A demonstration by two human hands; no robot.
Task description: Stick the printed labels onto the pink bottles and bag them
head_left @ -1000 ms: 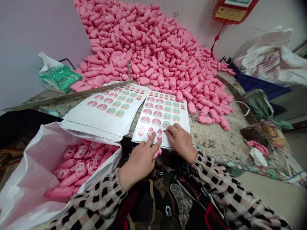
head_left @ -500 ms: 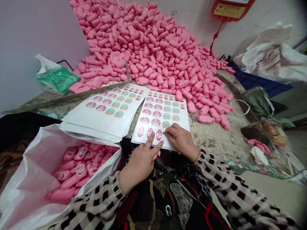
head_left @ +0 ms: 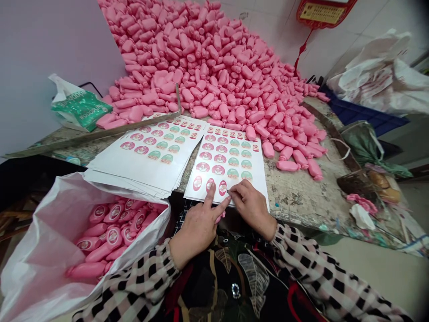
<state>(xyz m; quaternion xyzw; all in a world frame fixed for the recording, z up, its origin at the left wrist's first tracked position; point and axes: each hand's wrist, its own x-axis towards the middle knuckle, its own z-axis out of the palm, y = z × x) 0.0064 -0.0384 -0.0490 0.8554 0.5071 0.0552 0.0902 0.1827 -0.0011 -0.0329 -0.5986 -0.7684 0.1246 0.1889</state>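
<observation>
The bare left hand (head_left: pixel 196 235) lies palm down, its index finger (head_left: pixel 210 191) pointing straight ahead and its thumb (head_left: pixel 223 206) slanting off toward the other hand. The bare right hand (head_left: pixel 251 208) sits just beside it, knuckles raised and fingertips (head_left: pixel 233 191) drawn close together (its thumb is hard to make out). Both forearms (head_left: pixel 140 284) angle inward from the body, covered by black-and-white checked sleeves (head_left: pixel 318 264) whose gathered cuffs (head_left: pixel 174 252) end at the wrists.
</observation>
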